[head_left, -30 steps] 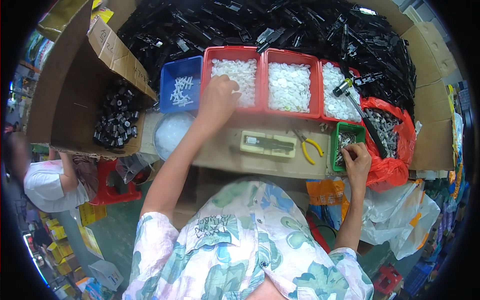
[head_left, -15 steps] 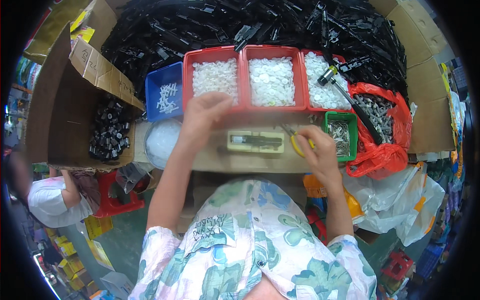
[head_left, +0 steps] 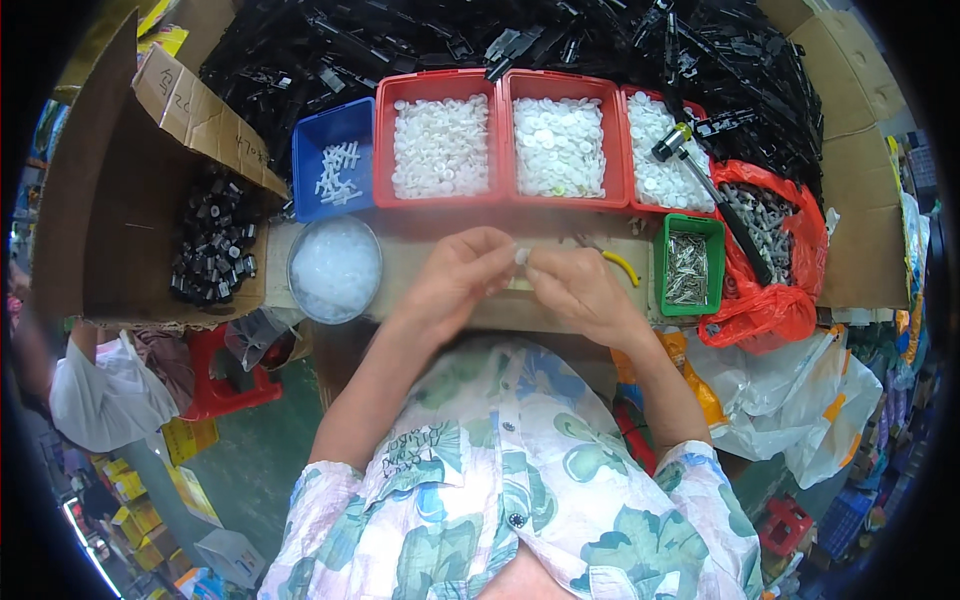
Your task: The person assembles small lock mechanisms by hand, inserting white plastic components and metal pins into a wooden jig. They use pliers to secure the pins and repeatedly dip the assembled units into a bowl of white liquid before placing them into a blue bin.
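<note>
Both our hands have come back from the trays and now meet at the middle of the desk [head_left: 420,262]. The left hand [head_left: 455,280] and right hand [head_left: 580,292] pinch 1 small white part [head_left: 521,257] between their fingertips, grip closed on it, near the 3 red trays [head_left: 440,90].

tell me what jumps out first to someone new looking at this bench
Three red trays heaped with small white parts stand in a row at the back. In front of them, the left hand and right hand meet over a small white piece. Behind the trays lies a big heap of black plastic parts.
</note>
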`<state>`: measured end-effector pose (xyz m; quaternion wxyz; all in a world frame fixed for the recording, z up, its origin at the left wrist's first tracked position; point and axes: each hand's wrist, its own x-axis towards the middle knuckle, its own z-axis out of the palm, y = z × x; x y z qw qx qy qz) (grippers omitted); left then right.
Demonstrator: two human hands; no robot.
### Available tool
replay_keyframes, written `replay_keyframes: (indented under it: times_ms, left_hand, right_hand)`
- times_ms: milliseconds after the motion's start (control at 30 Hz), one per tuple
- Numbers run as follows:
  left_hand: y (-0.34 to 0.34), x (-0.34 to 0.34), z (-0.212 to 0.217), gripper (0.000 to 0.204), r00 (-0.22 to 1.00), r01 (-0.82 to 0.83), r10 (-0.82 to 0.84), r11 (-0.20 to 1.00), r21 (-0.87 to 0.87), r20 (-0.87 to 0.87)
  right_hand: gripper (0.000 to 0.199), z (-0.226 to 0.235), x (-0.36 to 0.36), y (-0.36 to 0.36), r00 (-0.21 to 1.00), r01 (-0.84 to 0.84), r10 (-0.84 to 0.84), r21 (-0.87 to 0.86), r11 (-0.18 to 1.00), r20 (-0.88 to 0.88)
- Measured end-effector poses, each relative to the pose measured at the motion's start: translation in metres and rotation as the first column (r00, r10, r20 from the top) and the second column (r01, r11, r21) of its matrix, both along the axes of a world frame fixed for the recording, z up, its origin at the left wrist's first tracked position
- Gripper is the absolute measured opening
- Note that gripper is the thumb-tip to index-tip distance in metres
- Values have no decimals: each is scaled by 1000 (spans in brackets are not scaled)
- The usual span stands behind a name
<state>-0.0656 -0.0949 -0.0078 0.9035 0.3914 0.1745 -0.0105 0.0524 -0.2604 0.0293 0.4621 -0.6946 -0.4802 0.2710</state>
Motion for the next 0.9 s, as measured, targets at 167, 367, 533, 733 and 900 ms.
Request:
replay_keyframes:
  times_ms: [167,367,533,733,900]
  left_hand:
    - [0,1,3,13,999,36,-35,998,55,-16]
    - [-4,3,3,12,998,65,-63,993,101,-22]
    - [-3,5,9,11,992,125,-125,890,438,-29]
    - [-8,1,2,12,996,44,-31,986,162,-87]
    - [-24,-5,-1,12,990,-75,71,997,-26,-122]
  right_hand:
    - [20,1,1,-4,994,30,-28,18,999,-105]
    - [21,-5,7,-12,996,-1,3,21,1000,-84]
    - [21,0,17,-17,993,-91,83,-99,991,-84]
    - [20,-11,16,-15,979,69,-69,-7,998,-193]
    - [10,-13,-8,-16,962,261,-273,207,943,32]
